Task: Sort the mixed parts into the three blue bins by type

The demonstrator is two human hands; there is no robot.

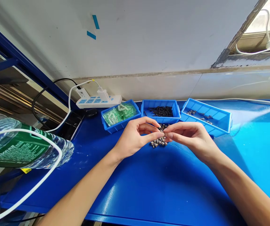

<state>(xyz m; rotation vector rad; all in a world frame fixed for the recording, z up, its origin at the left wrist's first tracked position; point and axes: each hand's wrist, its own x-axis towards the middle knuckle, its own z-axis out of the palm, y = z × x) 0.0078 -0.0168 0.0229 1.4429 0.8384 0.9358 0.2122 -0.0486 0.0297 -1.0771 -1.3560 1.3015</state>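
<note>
So we're pinching what looks like a small metal piece [162, 130], mostly hidden, between the fingertips of our left hand [133, 138] and right hand [194, 138], just above a loose fastener pile [157, 143] on the blue table [130, 188]. Two hands probably because it's tiny. Blue bins [169, 120] sit right behind, likely for easy reach: green packets [122, 113], black screws [162, 111], some metal bits [205, 116]. Power strip's [115, 100] back by the wall [160, 40], presumably out of the way.
</note>
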